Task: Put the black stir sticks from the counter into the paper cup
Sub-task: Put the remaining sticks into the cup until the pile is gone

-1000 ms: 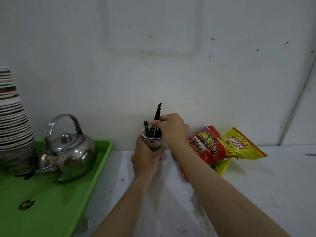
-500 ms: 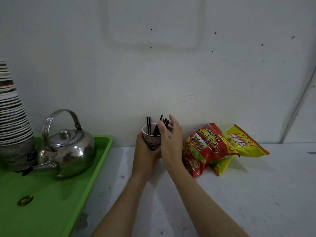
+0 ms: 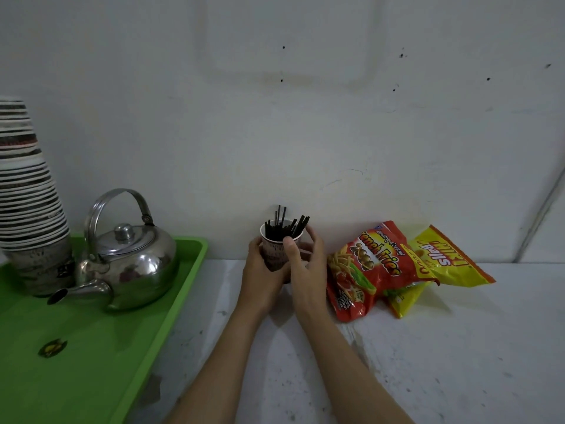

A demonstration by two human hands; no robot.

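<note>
A printed paper cup [image 3: 274,251] stands on the white counter against the wall. Several black stir sticks [image 3: 286,225] stand inside it and fan out above the rim. My left hand [image 3: 260,272] grips the cup from the left. My right hand [image 3: 307,264] wraps the cup's right side, its thumb lying across the front just under the rim and its fingers curled behind. I see no loose sticks on the counter.
A green tray [image 3: 101,356] at the left carries a steel kettle [image 3: 128,258] and a tall stack of paper cups [image 3: 26,191]. A red snack bag [image 3: 363,267] and a yellow one [image 3: 443,258] lie just right of my hands.
My right hand let go of the sticks it held above the cup, and they dropped in. It then came down and closed round the cup's right side. The left hand kept its hold.
</note>
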